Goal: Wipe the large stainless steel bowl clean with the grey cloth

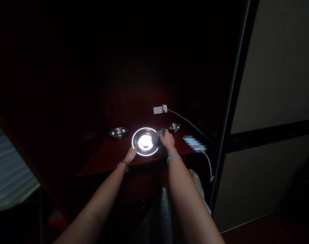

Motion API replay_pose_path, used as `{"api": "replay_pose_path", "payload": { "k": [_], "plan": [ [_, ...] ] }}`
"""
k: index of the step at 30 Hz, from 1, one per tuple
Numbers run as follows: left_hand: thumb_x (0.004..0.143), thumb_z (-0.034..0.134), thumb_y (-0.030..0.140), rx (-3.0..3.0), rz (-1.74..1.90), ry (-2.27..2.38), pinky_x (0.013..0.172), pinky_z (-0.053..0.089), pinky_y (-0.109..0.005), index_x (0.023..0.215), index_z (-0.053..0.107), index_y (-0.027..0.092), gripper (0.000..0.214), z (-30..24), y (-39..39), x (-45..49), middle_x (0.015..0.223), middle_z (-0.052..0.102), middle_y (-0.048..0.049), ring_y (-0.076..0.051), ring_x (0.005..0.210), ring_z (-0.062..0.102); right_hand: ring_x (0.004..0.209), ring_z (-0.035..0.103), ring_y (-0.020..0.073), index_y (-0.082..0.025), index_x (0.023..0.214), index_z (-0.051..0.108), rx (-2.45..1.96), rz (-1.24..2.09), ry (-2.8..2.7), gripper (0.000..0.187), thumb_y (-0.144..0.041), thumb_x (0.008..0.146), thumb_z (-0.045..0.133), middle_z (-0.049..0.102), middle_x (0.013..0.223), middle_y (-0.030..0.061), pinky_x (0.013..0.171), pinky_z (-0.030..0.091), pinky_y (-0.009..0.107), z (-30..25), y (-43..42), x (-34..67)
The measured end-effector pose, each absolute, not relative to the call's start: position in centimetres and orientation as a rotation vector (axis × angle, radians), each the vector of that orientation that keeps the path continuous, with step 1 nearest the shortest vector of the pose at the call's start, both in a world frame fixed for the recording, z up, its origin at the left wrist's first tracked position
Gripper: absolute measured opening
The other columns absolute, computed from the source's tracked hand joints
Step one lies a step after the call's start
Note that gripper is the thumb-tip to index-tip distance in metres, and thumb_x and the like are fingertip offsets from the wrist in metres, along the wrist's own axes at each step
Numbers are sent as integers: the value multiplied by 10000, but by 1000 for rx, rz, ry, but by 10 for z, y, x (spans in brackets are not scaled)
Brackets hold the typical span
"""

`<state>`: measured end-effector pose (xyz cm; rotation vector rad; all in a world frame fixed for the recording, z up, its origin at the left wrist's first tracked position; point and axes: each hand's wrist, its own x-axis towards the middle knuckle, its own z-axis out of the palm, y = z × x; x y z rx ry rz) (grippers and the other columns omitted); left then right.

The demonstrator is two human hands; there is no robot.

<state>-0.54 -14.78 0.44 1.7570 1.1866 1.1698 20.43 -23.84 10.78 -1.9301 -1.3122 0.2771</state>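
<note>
My left grip (131,155) holds by its edge a round metal plate (138,135), very shiny with white glare, below the frame's centre; my right grip (168,138) clutches a grey cloth (158,135) over it.

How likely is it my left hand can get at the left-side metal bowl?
Probably yes: nothing appears between your left hand and the metal bowl, though that hand is holding the metal plate by its rim.

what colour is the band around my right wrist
The band is light blue, seen best in the head view, the only one here.
</note>
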Motion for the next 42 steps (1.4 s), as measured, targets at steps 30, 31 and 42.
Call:
{"api": "replay_pose_path", "payload": {
  "k": [30, 31, 42],
  "plan": [
    [920, 418, 520, 1706, 1191, 1142, 1083, 357, -352, 1314, 533, 69, 610, 9, -152, -5, 1340, 589, -186, -268, 1274, 532, 1346, 304, 378, -5, 1326, 490, -2125, -140, -1471, 537, -349, 918, 436, 389, 1445, 280, 1059, 265, 517, 78, -223, 167],
    [917, 418, 526, 1710, 1191, 1132, 1079, 363, -360, 1306, 539, 69, 612, 9, -152, -6, 1328, 597, -191, -274, 1261, 541, 1352, 296, 378, -5, 1330, 488, -2141, -124, -1464, 559, -381, 919, 437, 383, 1448, 282, 1059, 269, 515, 77, -223, 166],
    [926, 457, 415, 1581, 1350, 923, 1120, 339, -327, 1419, 415, 115, 578, 7, -147, -5, 1459, 485, -131, -219, 1331, 473, 1198, 546, 349, -79, 1355, 451, -2167, 422, -1219, 574, -425, 900, 496, 508, 1330, 260, 909, 469, 437, 75, -213, 167]
  ]
}}
